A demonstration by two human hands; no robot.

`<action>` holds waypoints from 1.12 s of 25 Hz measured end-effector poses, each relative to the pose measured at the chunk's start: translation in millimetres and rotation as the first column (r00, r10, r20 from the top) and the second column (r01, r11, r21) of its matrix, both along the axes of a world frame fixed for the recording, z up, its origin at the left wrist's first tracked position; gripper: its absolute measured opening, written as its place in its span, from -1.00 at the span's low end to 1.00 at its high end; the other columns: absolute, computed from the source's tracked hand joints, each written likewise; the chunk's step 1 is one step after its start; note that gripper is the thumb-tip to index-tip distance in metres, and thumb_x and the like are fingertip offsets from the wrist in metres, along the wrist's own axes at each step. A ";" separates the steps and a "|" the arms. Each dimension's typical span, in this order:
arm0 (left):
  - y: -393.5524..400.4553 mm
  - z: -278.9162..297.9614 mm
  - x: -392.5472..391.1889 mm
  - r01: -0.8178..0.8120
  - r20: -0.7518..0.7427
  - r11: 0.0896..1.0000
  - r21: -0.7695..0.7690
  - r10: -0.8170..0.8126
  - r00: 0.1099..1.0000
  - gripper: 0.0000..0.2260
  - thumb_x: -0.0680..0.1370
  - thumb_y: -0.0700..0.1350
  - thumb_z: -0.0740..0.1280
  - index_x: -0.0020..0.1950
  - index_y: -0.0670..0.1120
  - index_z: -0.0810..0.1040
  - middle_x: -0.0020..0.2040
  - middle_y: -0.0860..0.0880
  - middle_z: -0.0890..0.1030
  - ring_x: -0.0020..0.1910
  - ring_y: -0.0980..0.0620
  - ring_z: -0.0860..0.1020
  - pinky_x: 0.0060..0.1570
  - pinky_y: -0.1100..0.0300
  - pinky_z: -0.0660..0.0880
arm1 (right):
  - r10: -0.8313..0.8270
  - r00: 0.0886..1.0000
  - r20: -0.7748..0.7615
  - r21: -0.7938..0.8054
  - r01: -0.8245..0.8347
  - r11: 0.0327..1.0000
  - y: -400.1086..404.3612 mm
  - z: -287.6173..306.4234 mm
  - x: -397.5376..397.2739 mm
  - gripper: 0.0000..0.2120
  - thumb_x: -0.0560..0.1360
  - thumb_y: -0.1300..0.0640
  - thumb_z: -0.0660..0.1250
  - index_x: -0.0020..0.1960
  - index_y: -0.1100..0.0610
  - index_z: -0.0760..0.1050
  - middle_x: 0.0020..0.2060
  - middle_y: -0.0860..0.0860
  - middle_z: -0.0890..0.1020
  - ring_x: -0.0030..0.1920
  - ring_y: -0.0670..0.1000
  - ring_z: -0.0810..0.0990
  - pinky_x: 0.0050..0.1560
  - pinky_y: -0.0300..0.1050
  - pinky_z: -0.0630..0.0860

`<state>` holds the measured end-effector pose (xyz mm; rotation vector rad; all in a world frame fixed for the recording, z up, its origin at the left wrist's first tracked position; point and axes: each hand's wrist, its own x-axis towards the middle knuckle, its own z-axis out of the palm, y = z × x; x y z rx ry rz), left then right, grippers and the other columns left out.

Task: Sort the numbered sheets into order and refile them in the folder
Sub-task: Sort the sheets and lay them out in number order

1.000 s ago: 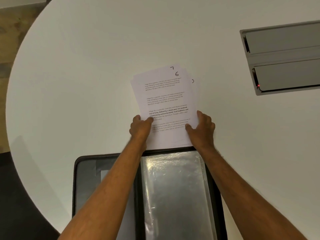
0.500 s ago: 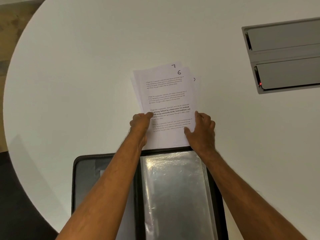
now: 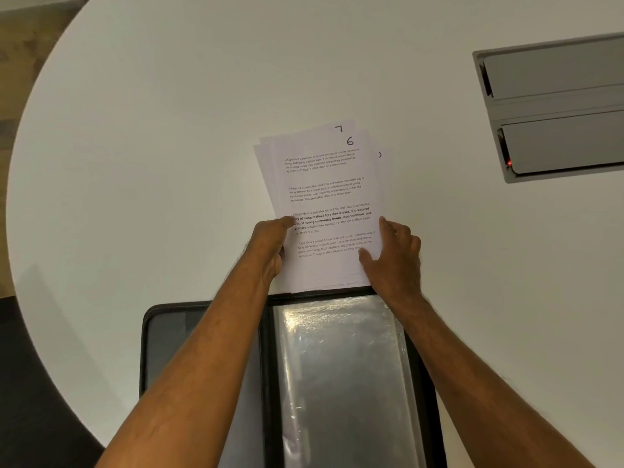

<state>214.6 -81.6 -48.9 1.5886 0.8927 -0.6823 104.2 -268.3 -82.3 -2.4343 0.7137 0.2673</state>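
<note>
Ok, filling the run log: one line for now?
left hand grips sheets | right hand grips sheets | top 6 | folder open

Setting: office or meeting room. Evidence: large white bench [image 3: 169, 130] with a rounded edge, conference-table style. A grey cable/power box [image 3: 553, 106] with two flip lids is set flush into the top at the right; a small red light [image 3: 509, 162] shows at the edge of the near lid. Office stationery on the bench: a black zip folder [image 3: 162, 332] lying open with clear plastic sleeves, and printed, hand-numbered sheets [image 3: 324, 184]. Wood-look floor [image 3: 30, 52] at upper left.
</note>
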 end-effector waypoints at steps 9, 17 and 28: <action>-11.5 -2.4 -13.0 -0.030 0.082 0.999 0.013 0.029 0.996 -0.67 0.62 -0.16 0.39 0.37 -0.18 0.56 0.34 -0.17 0.60 0.19 -0.02 0.59 0.05 0.17 0.47 | -0.011 1.000 0.027 0.075 0.009 0.997 -5.9 1.6 -4.0 -0.28 0.62 -0.06 0.38 0.65 0.01 0.12 0.55 0.03 0.31 0.49 0.09 0.25 0.42 0.06 0.40; -10.4 4.2 1.2 -0.078 0.031 0.994 -0.077 0.081 0.996 -0.60 0.60 -0.15 0.45 0.40 -0.24 0.52 0.42 -0.16 0.52 0.45 -0.14 0.45 0.39 0.05 0.38 | -0.013 1.000 0.028 0.087 0.010 0.996 -3.7 3.6 -5.6 -0.29 0.62 -0.06 0.38 0.65 0.01 0.12 0.56 0.03 0.31 0.49 0.09 0.24 0.44 0.07 0.38; -23.2 -1.3 -2.9 -0.085 0.070 0.989 -0.119 0.093 0.993 -0.58 0.62 -0.15 0.41 0.46 -0.19 0.47 0.15 0.00 0.50 0.13 0.00 0.42 0.16 0.18 0.28 | -0.011 1.000 0.028 0.092 0.009 0.996 -5.9 3.7 -5.9 -0.28 0.62 -0.06 0.36 0.66 0.02 0.10 0.55 0.04 0.31 0.49 0.09 0.23 0.44 0.06 0.37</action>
